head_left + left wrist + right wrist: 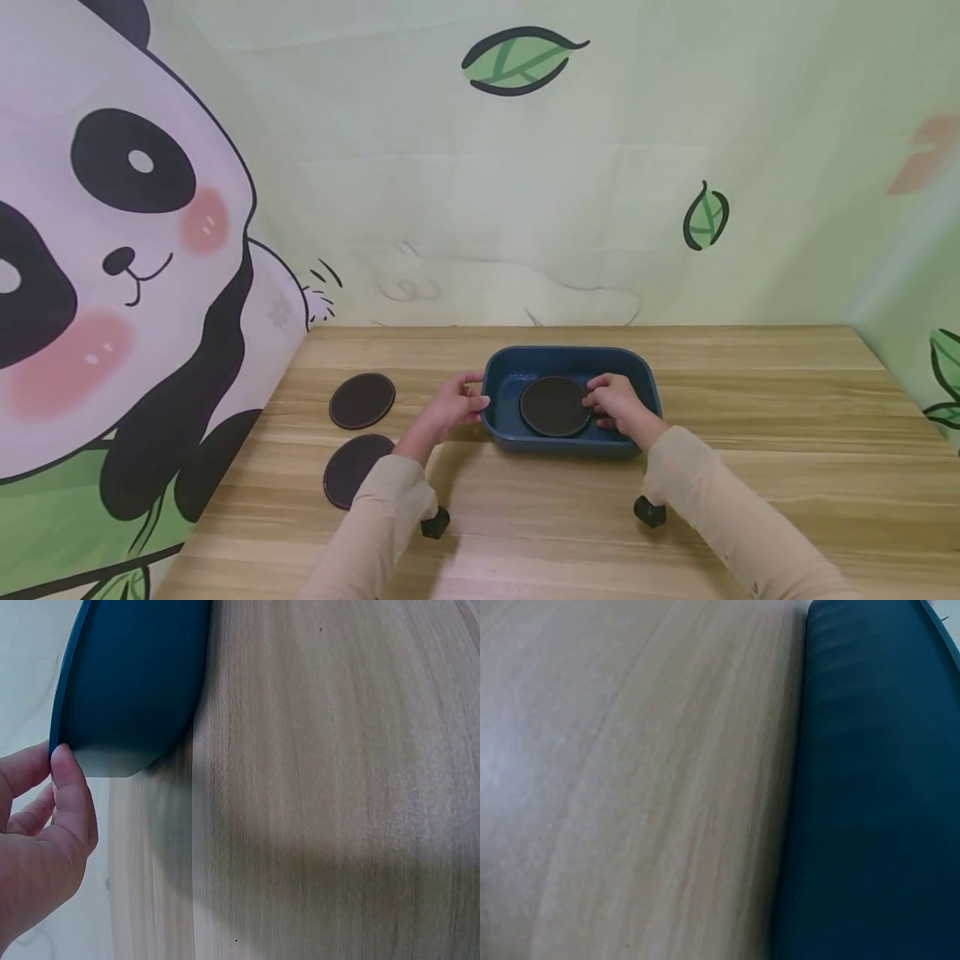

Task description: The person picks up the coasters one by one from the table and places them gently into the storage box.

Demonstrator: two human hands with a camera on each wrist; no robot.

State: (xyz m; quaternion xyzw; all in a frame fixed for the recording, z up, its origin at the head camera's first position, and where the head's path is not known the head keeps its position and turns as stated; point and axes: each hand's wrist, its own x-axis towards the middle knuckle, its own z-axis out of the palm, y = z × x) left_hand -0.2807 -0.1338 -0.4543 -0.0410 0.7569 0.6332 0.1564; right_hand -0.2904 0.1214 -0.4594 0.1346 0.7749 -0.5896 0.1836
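Your two beige sleeves reach forward from the bottom of the head view across a wooden table point(750, 433). Between your hands sits one dark blue tray point(570, 360), near the table's middle. Your left hand point(455, 404) grips the tray's left rim, fingers curled over the edge. Your right hand point(617, 400) reaches inside the tray and pinches the right edge of one round dark coaster point(553, 405) that lies in it. Two more dark coasters lie on the table well to the left of the tray, a far one point(362, 400) and a near one point(352, 468), making three coasters in all and one tray

From the left wrist view, your left thumb point(71, 799) presses against the tray's outer rim point(135, 682), with the other fingers curled behind it and wood grain filling the rest

From the right wrist view, only the tray's blue outer wall point(877, 787) and the table show; your right hand is out of sight here
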